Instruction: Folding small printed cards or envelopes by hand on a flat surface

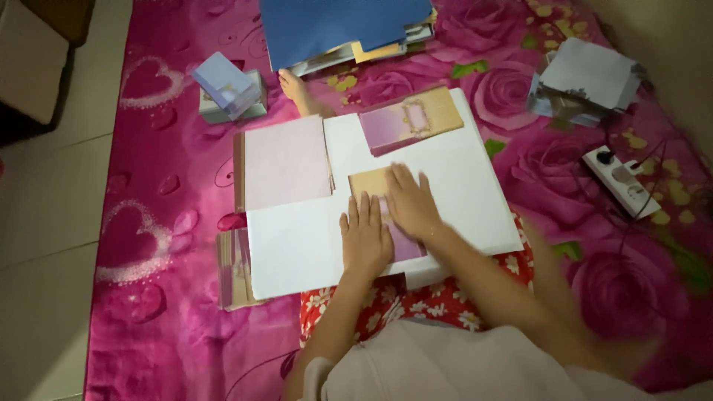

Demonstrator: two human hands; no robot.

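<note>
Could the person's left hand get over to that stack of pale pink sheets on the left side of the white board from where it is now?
Probably yes. The left hand lies flat on the card, and the pink sheets sit just up and left of it on the same white board. Only bare board shows between them, nothing in the way.

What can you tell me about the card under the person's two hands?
The card is flat and rectangular, of what looks like paper, tan with a pale pattern at the top and purple lower down. It lies on the white board, slightly turned. The left hand and right hand press flat on it with fingers spread, covering most of it, so any middle design is hidden.
</note>
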